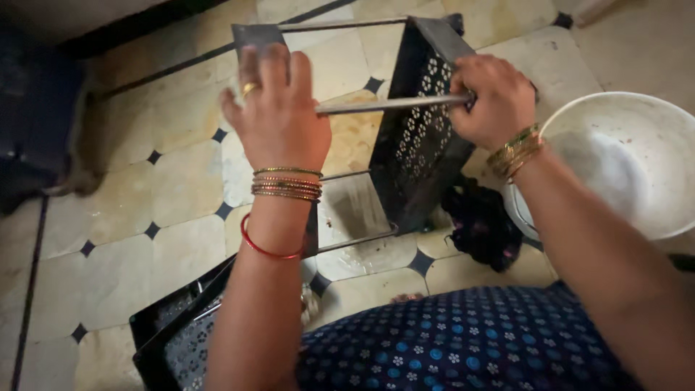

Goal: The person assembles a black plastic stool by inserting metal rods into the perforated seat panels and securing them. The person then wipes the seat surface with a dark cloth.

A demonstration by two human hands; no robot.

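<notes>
The right hand (496, 98) is closed in a fist around the end of a metal rod (391, 105), where the rod meets a black perforated panel (423, 123). The left hand (279, 108), fingers spread and partly curled, presses on the rack's other end plate (257, 35), at nine o'clock from the rod. The rack (362, 181) stands on the tiled floor (145, 181). At three o'clock sits a white bowl (630, 159); at five o'clock, a dark cloth (481, 224). A second black panel (177, 333) lies at seven o'clock.
</notes>
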